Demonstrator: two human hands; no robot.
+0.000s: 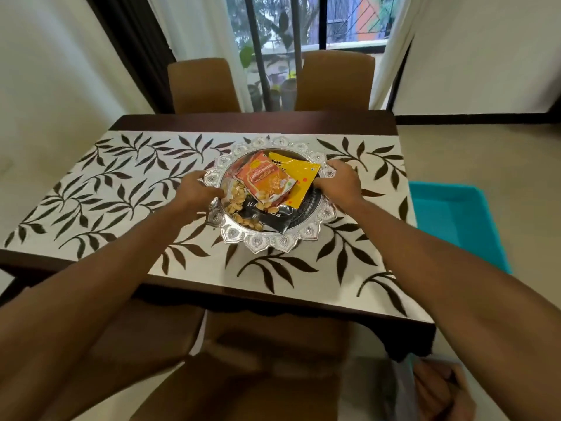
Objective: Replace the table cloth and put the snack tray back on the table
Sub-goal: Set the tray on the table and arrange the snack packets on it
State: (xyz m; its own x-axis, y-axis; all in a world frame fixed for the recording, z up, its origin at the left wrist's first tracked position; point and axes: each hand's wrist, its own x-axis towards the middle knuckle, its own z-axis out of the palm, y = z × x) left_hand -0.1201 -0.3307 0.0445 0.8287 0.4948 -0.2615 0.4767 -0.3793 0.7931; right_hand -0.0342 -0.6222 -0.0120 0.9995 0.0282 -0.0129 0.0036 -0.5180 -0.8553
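Forearms (91, 299) reach up-frame, left hand (197, 189) and right hand (340, 183) with fingers gripping opposite rims of the snack tray (261, 243), centre-frame on the table cloth (121, 183): probably rigid metal, loose packets (267, 177) may slide.

On the snack tray (258, 243), the orange packet (264, 177) half hides the black packet (273, 220).

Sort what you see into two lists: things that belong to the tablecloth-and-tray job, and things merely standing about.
Job: snack tray, held at its rim by left hand and right hand; leaf-patterned table cloth; table.
Standing about: brown chairs; teal bin; white curtain.
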